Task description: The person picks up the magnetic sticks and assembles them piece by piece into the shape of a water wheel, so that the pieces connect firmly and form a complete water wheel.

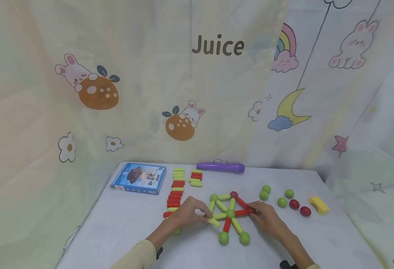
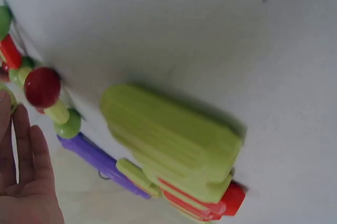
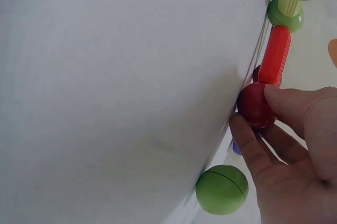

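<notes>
A flat wheel-like frame of sticks and balls lies on the table, with a green hub ball (image 1: 230, 213) in its middle. My left hand (image 1: 191, 213) pinches a loose yellow-green stick (image 1: 214, 222) at the frame's left side. At the right, my right hand (image 1: 267, 218) grips a dark red ball (image 3: 256, 104) between thumb and fingers. A red stick (image 3: 275, 54) runs from that ball to the hub. Another dark red ball (image 1: 234, 195) and a green ball (image 1: 214, 198) form the far corners. Two green balls, one of them this ball (image 1: 223, 238), end the near spokes.
A column of red and yellow-green sticks (image 1: 174, 199) lies left of the frame, with a shorter row (image 1: 196, 178) behind. Loose green balls (image 1: 282, 202), red balls (image 1: 294, 204) and a yellow block (image 1: 319, 205) sit right. A blue box (image 1: 139, 178) and purple microphone-shaped object (image 1: 220, 167) lie at the back.
</notes>
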### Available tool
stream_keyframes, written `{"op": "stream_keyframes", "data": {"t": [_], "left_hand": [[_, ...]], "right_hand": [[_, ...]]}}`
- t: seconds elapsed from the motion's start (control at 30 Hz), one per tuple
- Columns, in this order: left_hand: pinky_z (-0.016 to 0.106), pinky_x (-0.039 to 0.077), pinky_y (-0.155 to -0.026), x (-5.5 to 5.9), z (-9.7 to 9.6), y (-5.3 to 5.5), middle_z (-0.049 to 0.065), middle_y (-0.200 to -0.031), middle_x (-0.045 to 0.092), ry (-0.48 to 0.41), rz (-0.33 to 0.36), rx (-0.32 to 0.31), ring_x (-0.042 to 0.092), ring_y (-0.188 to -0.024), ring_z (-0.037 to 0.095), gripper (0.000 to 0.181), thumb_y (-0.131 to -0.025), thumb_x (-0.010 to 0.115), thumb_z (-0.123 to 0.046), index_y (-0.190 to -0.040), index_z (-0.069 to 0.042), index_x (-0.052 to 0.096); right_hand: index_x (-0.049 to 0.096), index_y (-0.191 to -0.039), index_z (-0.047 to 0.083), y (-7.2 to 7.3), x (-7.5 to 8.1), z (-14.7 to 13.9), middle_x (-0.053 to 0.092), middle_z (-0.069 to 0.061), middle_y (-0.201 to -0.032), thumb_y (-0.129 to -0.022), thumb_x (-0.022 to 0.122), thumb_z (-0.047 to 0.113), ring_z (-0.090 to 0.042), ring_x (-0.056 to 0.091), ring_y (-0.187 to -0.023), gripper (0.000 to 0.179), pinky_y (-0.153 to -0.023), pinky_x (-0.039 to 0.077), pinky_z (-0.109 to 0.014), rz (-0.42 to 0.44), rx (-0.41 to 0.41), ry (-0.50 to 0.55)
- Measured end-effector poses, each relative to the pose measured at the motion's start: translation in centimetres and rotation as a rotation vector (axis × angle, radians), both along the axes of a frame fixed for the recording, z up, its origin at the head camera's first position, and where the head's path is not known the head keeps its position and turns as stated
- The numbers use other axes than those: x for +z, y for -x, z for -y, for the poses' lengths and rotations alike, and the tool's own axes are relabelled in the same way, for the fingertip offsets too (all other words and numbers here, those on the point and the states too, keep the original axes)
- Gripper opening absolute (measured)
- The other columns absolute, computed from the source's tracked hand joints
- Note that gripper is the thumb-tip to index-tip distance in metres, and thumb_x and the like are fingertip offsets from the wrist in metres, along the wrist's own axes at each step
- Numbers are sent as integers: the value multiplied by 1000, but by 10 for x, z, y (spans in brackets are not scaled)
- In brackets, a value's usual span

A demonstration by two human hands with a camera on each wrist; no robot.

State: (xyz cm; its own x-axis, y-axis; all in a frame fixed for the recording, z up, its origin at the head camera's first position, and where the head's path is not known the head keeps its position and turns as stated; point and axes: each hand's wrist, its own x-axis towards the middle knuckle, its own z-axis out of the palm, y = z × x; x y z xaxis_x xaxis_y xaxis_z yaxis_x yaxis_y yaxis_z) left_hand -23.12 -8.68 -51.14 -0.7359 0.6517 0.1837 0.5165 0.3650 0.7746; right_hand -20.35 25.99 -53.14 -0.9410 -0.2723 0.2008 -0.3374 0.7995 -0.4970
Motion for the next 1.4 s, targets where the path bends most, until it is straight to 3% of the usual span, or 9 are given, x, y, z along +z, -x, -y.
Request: {"op": "stream_keyframes", "data": {"t": [0.23, 0.47, 0.53, 0.7, 0.8, 0.93, 1.17, 1.4], "left_hand": [[25, 53, -93, -13, -7, 1, -19, -95, 71, 42, -11, 26, 62, -95, 2, 15, -92, 89, -19, -107, -18, 87], [23, 51, -87, -14, -12, 5, -18, -94, 63, 134, -9, 10, 55, -96, 2, 14, -90, 91, -25, -104, -25, 88], [20, 50, -82, -10, -13, 5, -20, -91, 64, 186, -75, -17, 53, -93, 1, 16, -90, 90, -25, -106, -26, 88], [15, 44, -79, 2, -20, 6, -23, -96, 77, 321, -374, -133, 53, -90, -3, 20, -92, 87, -24, -113, -27, 87], [14, 42, -80, 8, -23, 5, -19, -104, 80, 375, -493, -168, 56, -94, -4, 21, -92, 88, -24, -113, -28, 87], [14, 42, -81, 10, -25, 3, -19, -106, 81, 411, -533, -173, 58, -96, -4, 22, -91, 89, -25, -112, -28, 87], [13, 37, -77, 0, -26, 3, -20, -101, 80, 429, -574, -152, 49, -88, -1, 17, -91, 89, -27, -108, -30, 87], [15, 37, -76, -7, -22, 4, -17, -99, 81, 409, -634, -83, 48, -88, 1, 20, -90, 89, -28, -111, -29, 87]], "right_hand": [[76, -125, 3, 0, -2, -1, 78, -7, -117, -89, 83, -3, -22, 75, -101, 37, -88, 64, -34, -12, 6, -11], [75, -127, 3, 0, -2, -2, 78, -8, -119, -89, 83, -4, -24, 75, -104, 39, -89, 64, -35, 9, -4, -13], [75, -127, 3, 0, -2, -1, 78, -8, -120, -89, 83, -3, -24, 75, -105, 40, -90, 63, -35, 13, -10, -13], [76, -128, 4, 0, -1, -1, 77, -8, -121, -89, 83, -2, -24, 75, -106, 40, -91, 63, -36, 29, -27, -16], [76, -127, 3, -1, 0, -1, 77, -8, -121, -89, 83, -3, -25, 75, -106, 39, -91, 63, -36, 31, -28, -12], [76, -127, 3, -1, 1, -1, 77, -9, -121, -89, 83, -3, -25, 75, -106, 39, -92, 63, -37, 31, -34, -7], [76, -127, 2, -2, 0, 0, 78, -9, -120, -89, 83, -4, -24, 76, -104, 39, -90, 63, -34, 18, -20, 3], [76, -126, 1, -3, 1, 0, 78, -11, -120, -88, 83, -3, -25, 76, -103, 39, -89, 64, -34, -4, 3, 13]]}}
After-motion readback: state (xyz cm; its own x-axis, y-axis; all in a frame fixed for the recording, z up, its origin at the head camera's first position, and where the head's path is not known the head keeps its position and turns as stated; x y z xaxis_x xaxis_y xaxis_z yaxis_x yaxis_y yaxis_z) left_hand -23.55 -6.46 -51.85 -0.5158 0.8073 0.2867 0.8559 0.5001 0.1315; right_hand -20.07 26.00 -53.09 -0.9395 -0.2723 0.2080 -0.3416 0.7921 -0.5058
